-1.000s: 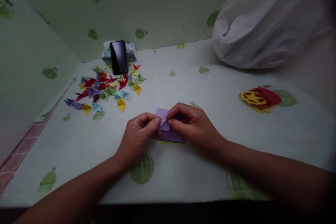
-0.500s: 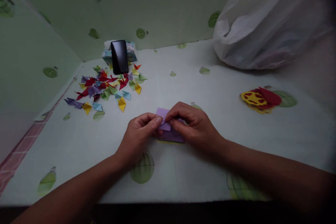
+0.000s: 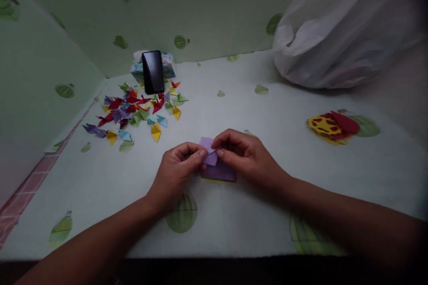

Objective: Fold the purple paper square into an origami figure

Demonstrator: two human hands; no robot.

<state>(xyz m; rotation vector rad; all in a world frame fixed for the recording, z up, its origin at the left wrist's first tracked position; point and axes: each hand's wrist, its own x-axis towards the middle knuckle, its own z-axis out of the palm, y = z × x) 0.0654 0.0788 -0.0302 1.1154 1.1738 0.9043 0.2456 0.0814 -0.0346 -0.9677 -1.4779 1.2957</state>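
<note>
Both hands are meeting over the near middle of the table (image 3: 274, 213). The left hand (image 3: 175, 169) is pinching the left edge of a small lilac paper (image 3: 210, 156) between thumb and forefinger, with the other fingers curled in narrow. The right hand (image 3: 245, 158) is gripping the same sheet from the right, its fingertips (image 3: 220, 152) closing on a fold. The lilac paper is lying partly lifted on a small stack of paper (image 3: 221, 173) – darker purple on top, with a yellow edge showing at the near side – which is resting flat on the cloth right under the hands.

A scatter of folded pieces (image 3: 137, 113) in red, yellow, green, blue and purple is lying far to the left. Behind it a black phone (image 3: 153, 71) is standing upright against a patterned box (image 3: 168, 64). A white plastic bag (image 3: 337, 31) is slumping at the far right, and red and yellow cut-outs (image 3: 332, 125) are lying well apart to the right of the hands.
</note>
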